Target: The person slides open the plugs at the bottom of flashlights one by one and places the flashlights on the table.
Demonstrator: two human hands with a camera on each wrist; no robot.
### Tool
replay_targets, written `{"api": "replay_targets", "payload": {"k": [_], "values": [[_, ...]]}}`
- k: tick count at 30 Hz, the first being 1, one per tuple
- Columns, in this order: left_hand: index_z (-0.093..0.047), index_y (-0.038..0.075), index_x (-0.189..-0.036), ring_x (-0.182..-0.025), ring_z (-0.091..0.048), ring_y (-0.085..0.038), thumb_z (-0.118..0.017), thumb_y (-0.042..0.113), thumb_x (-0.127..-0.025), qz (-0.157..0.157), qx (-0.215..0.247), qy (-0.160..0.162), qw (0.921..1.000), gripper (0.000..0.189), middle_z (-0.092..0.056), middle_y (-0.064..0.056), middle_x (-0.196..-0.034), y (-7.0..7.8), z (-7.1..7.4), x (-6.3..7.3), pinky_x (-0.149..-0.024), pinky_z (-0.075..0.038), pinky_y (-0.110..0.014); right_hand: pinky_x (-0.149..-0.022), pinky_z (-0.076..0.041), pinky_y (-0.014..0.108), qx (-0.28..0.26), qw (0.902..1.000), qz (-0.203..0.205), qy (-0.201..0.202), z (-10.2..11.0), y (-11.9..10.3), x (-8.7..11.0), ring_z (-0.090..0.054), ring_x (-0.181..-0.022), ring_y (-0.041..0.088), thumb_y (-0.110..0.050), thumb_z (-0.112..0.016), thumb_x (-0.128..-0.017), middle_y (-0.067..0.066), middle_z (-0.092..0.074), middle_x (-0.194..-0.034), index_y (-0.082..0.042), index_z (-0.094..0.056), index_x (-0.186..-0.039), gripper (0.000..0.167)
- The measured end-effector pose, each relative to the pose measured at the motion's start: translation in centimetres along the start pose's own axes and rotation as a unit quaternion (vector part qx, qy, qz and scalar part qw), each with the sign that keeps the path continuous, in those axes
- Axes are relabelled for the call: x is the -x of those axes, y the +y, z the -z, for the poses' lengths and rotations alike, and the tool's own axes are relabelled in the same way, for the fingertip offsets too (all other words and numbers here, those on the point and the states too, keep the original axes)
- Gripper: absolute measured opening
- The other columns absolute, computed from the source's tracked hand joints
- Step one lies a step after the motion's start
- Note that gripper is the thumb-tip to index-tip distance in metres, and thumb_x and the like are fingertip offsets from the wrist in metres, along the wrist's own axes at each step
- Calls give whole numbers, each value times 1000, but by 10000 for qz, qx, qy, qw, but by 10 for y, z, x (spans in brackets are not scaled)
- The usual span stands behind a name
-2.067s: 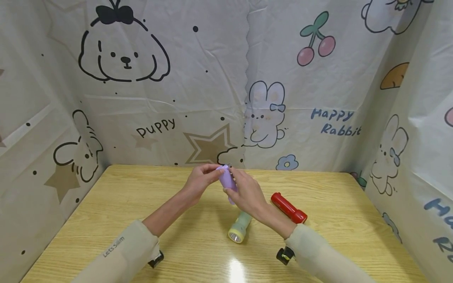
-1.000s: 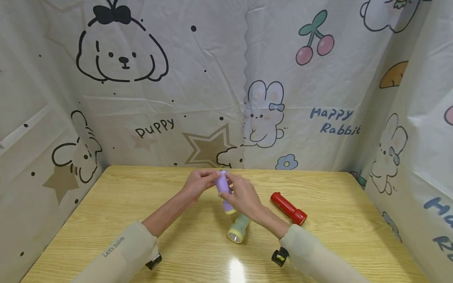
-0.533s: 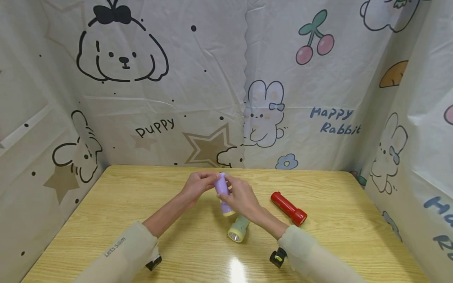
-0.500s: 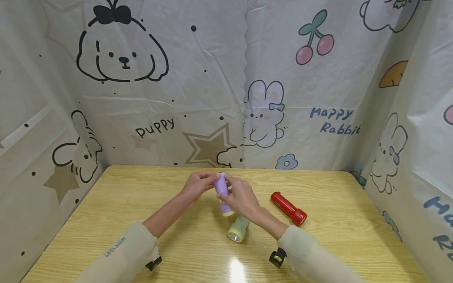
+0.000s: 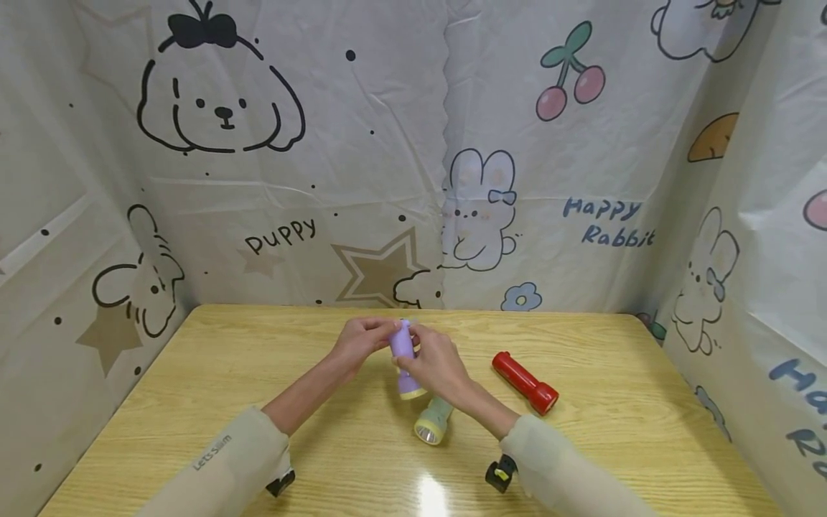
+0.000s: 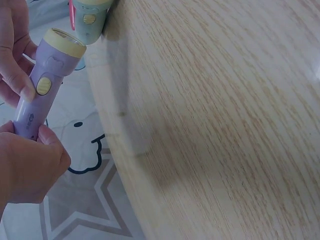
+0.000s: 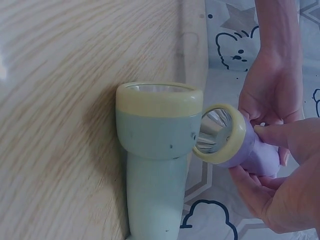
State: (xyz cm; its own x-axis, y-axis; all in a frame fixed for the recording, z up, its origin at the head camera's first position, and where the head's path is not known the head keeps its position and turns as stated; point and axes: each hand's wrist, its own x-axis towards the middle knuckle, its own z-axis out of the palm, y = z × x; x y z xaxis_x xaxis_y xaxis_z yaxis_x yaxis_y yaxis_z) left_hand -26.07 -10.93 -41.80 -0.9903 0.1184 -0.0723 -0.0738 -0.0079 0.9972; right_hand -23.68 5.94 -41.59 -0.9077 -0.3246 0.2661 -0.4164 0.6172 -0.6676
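Both hands hold a purple flashlight (image 5: pixel 402 345) with a yellow rim above the far middle of the table, its head pointing down toward the near side. My left hand (image 5: pixel 360 343) pinches the tail end. Around the body curl the thumb and fingers of my right hand (image 5: pixel 439 365). In the left wrist view, the right thumb lies beside the yellow switch (image 6: pixel 44 86). A pale green flashlight (image 7: pixel 156 170) with a yellow rim lies on the table below the right hand, its rear part hidden by that forearm in the head view. The lens of the purple one (image 7: pixel 215 131) faces the right wrist camera.
A red flashlight (image 5: pixel 525 382) lies on the wooden table (image 5: pixel 271 388), right of the right forearm. Printed cloth (image 5: pixel 381 179) hangs behind the table and along both sides. Small black cameras are strapped at both wrists.
Both hands have come slightly down and left with the purple flashlight. It stands more upright, and its yellow-rimmed head has come into sight below the right hand. The green and red flashlights stay put.
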Motion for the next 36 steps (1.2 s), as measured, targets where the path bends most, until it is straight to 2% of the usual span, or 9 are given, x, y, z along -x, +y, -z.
{"api": "replay_targets", "payload": {"k": [10,22,36], "values": [[-65,-12,-116,-105,-66,-28,-67,13,-96,53,-179,136,9997,32,-63,-23,-121,0,-1,-1,-95,-52,-38,-58,-54,22,-138,9994,-287,-109,-4,-1,-2,-65,-72,12,-15,-80,-84,13,-69,-99,4,-63,-116,41],[-69,-9,-110,-108,-65,-30,-67,13,-96,166,-464,271,9984,27,-65,-20,-119,-3,-2,-3,-92,-54,-35,-55,-54,23,-334,9985,-373,-228,-8,1,-2,-64,-70,11,-15,-78,-85,14,-69,-96,5,-62,-114,39],[-71,-9,-107,-110,-64,-32,-69,15,-95,278,-750,210,9966,27,-65,-20,-118,-5,2,-3,-93,-54,-37,-55,-55,25,-595,9960,-492,-456,-11,0,-1,-64,-67,12,-15,-76,-88,11,-69,-90,6,-63,-113,35]]}}
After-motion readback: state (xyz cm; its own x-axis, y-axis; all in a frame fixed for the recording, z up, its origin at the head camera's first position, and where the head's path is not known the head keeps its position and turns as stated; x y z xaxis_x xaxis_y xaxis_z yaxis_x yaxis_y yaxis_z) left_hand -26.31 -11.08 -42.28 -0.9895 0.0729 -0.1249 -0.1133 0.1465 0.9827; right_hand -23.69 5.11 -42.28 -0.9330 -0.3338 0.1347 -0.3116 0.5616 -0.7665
